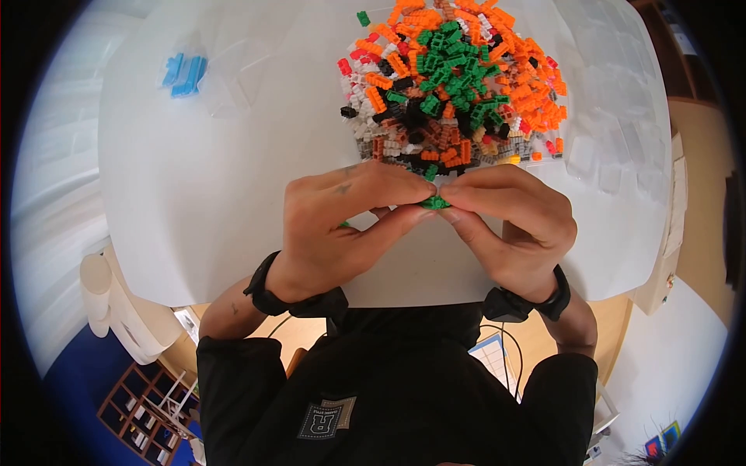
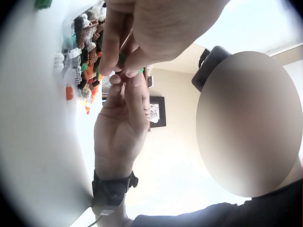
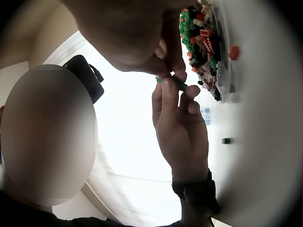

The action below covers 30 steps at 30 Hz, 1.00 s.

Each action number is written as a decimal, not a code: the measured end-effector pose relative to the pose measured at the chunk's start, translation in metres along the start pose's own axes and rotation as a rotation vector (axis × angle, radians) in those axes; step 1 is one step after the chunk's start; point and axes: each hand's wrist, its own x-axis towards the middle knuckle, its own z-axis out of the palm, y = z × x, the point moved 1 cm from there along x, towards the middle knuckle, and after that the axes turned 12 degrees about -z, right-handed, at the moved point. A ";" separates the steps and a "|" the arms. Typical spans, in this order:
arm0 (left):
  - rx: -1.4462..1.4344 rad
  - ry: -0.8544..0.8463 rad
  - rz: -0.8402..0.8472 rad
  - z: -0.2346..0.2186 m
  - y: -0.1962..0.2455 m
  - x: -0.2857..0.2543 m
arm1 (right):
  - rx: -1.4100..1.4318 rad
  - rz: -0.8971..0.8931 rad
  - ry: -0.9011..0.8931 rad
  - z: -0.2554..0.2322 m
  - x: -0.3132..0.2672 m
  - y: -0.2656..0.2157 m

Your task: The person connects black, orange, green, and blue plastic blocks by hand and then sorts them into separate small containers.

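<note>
Both hands meet over the front part of the white table, just below a heap of small building bricks. Between thumb and fingers, my left hand pinches one end of a small green building-brick piece. The other end is pinched by my right hand, with the fingertips of both hands nearly touching. A strip of green shows between the fingers in the right wrist view; the fingertips hide the rest. One loose green brick lies on the table near the left hand.
Orange, green, white, black, brown and red bricks make up the heap, with a clear plastic edge beside it. Blue pieces lie at the table's back left in clear wrapping. Clear plastic packaging covers the right side. A lone green brick sits farther back.
</note>
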 end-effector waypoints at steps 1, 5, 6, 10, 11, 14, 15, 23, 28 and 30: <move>0.018 0.004 0.001 0.000 0.001 0.000 | -0.001 0.001 0.002 0.000 0.000 0.000; 0.027 -0.073 0.008 -0.005 0.001 0.001 | 0.009 -0.022 -0.003 0.000 -0.001 0.001; 0.010 -0.090 0.000 -0.006 0.000 0.002 | 0.006 -0.029 -0.014 0.000 -0.001 0.001; -0.138 -0.144 -0.145 -0.006 0.000 0.001 | 0.005 -0.035 -0.021 0.000 -0.001 0.002; -0.138 -0.143 -0.145 -0.006 0.000 0.001 | 0.009 -0.029 -0.019 0.000 -0.002 0.002; -0.193 -0.180 -0.199 -0.007 0.000 0.001 | 0.014 -0.030 -0.018 0.000 -0.002 0.003; -0.248 -0.188 -0.262 -0.007 0.001 0.000 | 0.014 -0.037 -0.019 0.001 -0.002 0.004; -0.272 -0.209 -0.337 -0.006 0.000 -0.001 | 0.145 0.088 -0.025 0.000 0.002 0.005; -0.170 -0.202 -0.256 -0.006 0.000 0.000 | 0.232 0.128 -0.056 -0.001 -0.001 0.006; -0.163 -0.215 -0.245 -0.007 0.000 0.001 | 0.394 0.283 -0.005 -0.001 -0.002 0.006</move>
